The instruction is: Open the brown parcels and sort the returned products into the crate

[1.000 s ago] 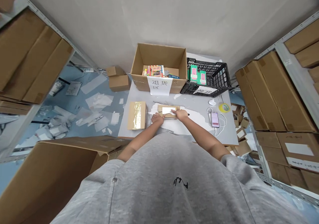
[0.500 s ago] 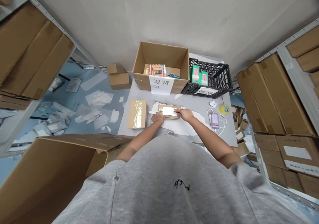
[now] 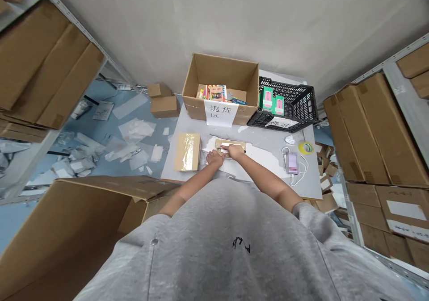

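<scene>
A small cardboard box [image 3: 218,143] with a white label lies on white paper [image 3: 264,157] on the table. My left hand [image 3: 215,158] holds it at the near left corner, fingers curled against it. Over the label, my right hand [image 3: 236,151] is closed and covers much of the top. Whatever thin thing it grips is too small and hidden to name. A larger taped cardboard box [image 3: 187,152] stands on the table left of my hands.
Behind stand an open carton [image 3: 219,64] with books and a black crate [image 3: 298,100] with green packages. At right lie a phone [image 3: 291,162], its white cable and a tape roll [image 3: 305,148]. A big open carton [image 3: 87,229] is at the near left; loaded shelves flank both sides.
My right hand has moved left across the label, closer to my left hand, and now covers more of the box. My left hand stays at the box's left end. The view has shifted slightly.
</scene>
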Motion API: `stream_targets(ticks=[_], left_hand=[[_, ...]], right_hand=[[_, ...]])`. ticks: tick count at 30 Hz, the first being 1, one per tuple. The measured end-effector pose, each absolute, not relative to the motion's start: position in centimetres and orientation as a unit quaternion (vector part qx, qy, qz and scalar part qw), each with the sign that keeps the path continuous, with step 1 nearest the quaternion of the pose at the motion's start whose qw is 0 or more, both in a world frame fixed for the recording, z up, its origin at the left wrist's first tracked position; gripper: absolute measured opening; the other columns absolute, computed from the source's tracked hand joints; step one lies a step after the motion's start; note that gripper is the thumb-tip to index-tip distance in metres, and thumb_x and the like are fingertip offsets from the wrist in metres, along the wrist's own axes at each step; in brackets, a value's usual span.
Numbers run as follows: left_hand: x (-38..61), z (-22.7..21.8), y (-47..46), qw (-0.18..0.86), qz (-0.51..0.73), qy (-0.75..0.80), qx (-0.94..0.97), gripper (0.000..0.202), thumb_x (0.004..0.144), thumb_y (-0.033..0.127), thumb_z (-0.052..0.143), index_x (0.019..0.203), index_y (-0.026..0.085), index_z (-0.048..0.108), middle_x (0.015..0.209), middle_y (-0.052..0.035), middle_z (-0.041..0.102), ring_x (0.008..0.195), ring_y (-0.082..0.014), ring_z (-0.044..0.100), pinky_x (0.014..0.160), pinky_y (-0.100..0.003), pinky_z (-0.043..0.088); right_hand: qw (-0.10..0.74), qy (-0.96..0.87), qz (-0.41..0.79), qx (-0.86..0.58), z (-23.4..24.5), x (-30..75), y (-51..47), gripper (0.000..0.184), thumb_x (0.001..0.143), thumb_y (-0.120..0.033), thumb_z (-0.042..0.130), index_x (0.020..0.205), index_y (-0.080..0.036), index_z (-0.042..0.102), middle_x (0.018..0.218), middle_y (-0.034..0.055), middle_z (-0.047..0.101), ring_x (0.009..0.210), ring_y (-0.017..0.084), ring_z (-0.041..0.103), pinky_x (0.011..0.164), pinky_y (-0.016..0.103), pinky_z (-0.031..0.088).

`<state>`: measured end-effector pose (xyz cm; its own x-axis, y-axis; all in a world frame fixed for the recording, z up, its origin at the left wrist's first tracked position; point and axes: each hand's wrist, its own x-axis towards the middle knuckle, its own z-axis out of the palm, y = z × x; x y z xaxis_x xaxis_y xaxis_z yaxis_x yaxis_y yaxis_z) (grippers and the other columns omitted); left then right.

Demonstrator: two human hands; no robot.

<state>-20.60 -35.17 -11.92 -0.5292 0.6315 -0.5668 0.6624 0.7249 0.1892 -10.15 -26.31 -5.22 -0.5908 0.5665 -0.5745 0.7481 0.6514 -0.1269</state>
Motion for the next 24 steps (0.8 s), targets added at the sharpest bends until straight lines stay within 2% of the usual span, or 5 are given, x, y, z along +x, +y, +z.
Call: stream_targets(ticks=[5, 10, 17, 21, 24], left_hand=[[-20.7, -11.6, -35.0, 0.323, -0.030, 0.870, 0.370, 0.077, 0.096, 0.074, 0.048, 0.142, 0.013, 0.051, 0.148, -0.0262, 0.057, 0.140, -0.0371, 0.053, 0.114, -0.046, 0.039], [-20.7, -11.9, -34.9, 0.314, -0.032, 0.878, 0.359, 0.074, 0.095, 0.074, 0.049, 0.138, 0.014, 0.053, 0.145, -0.0278, 0.059, 0.138, -0.0387, 0.055, 0.111, -0.048, 0.041], [-20.8, -12.5, -34.8, 0.298, -0.035, 0.882, 0.364, 0.071, 0.095, 0.072, 0.050, 0.136, 0.014, 0.055, 0.143, -0.0280, 0.060, 0.137, -0.0384, 0.056, 0.112, -0.050, 0.040], [-20.8, -12.4, -35.1, 0.299, -0.035, 0.878, 0.371, 0.076, 0.094, 0.069, 0.053, 0.143, 0.011, 0.054, 0.148, -0.0286, 0.058, 0.142, -0.0391, 0.053, 0.116, -0.052, 0.039], [-20.5, -11.8, -35.4, 0.266, -0.007, 0.877, 0.399, 0.087, 0.090, 0.058, 0.060, 0.158, 0.007, 0.041, 0.165, -0.0299, 0.039, 0.155, -0.0424, 0.037, 0.123, -0.056, 0.032]], right_hand=[[0.267, 0.849, -0.183, 0.418, -4.9, -8.4, -26.1, 0.054, 0.109, -0.024, 0.046, 0.162, -0.037, 0.047, 0.136, 0.0157, 0.069, 0.117, 0.030, 0.071, 0.094, 0.034, 0.050], [0.269, 0.821, -0.172, 0.473, -4.6, -3.0, -25.7, 0.056, 0.106, -0.014, 0.045, 0.160, -0.031, 0.051, 0.135, 0.0198, 0.068, 0.118, 0.031, 0.071, 0.095, 0.037, 0.050], [0.240, 0.774, -0.164, 0.563, -4.3, 1.7, -27.0, 0.069, 0.101, -0.007, 0.049, 0.163, -0.038, 0.043, 0.130, 0.0190, 0.068, 0.117, 0.031, 0.071, 0.094, 0.038, 0.050], [0.145, 0.738, -0.249, 0.610, -4.8, 3.5, -27.6, 0.054, 0.102, -0.014, 0.054, 0.152, -0.035, 0.059, 0.123, 0.0132, 0.072, 0.108, 0.027, 0.071, 0.089, 0.035, 0.052], [0.010, 0.628, -0.402, 0.666, -5.7, 4.6, -28.2, 0.040, 0.104, -0.021, 0.055, 0.142, -0.028, 0.064, 0.095, 0.0050, 0.072, 0.074, 0.017, 0.069, 0.071, 0.028, 0.055]])
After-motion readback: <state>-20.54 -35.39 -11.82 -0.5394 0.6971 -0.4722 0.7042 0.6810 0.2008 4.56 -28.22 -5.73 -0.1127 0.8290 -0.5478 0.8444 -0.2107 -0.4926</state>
